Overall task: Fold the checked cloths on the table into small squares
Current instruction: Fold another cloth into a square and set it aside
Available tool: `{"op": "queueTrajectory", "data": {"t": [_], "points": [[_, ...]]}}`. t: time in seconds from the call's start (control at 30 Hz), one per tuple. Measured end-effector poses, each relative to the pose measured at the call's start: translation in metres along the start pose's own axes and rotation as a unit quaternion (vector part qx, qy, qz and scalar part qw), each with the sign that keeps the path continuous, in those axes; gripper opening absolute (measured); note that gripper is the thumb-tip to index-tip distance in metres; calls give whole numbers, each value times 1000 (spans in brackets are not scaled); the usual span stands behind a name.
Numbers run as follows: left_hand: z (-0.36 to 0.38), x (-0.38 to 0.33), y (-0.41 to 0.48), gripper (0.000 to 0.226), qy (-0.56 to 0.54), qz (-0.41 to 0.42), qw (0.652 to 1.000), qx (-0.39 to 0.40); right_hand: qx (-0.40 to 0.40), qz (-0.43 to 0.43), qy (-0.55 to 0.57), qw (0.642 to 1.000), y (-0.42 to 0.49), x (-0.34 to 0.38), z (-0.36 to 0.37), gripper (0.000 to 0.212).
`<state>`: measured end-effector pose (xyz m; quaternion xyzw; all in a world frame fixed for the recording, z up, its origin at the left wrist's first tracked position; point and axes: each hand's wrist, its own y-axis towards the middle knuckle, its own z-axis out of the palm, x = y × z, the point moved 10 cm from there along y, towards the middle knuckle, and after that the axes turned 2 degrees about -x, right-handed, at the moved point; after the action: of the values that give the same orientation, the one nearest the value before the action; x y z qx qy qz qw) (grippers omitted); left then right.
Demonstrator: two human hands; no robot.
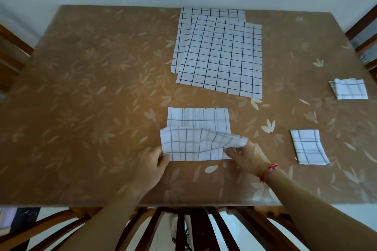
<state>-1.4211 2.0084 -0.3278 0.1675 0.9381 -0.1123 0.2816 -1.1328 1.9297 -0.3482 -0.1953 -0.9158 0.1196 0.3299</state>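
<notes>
Brown leaf-print worktop [81, 87] fills the view below a pale wall. Both forearms reach in, backs of the hands up, to the half-folded cloth [193, 144]. The left hand [152, 166] pinches its left edge; the right hand [247, 157] pinches its lifted right corner. There are five white cloths with dark checks: this one, two flat cloths [220, 55] overlapping beyond it, and two folded squares [308, 146] to its right.
</notes>
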Motion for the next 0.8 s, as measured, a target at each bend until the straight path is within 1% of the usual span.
{"op": "queueTrajectory", "data": {"t": [0.03,0.1,0.13,0.27,0.33,0.53,0.7,0.8], "points": [[2,3,4,17,-23,-17,1000,-1,-11,0,-1,1000,6,3,-2,19],[5,6,8,11,-31,-36,999,-1,-9,-4,-7,1000,18,8,0,17],[7,8,9,13,-26,-42,999,-2,-12,2,-8,1000,22,8,0,16],[10,9,14,37,-19,-51,999,-6,-26,38,-20,999,34,1,3,20],[9,7,17,42,-9,-51,999,-10,-31,50,-23,998,38,0,4,20],[12,6,23,40,37,-42,998,-8,-58,66,-20,996,40,-4,4,21],[20,9,25,42,79,-41,996,0,-73,76,2,994,41,-8,1,21],[21,7,25,42,87,-28,996,-10,-86,83,10,993,40,-9,-3,26]]}}
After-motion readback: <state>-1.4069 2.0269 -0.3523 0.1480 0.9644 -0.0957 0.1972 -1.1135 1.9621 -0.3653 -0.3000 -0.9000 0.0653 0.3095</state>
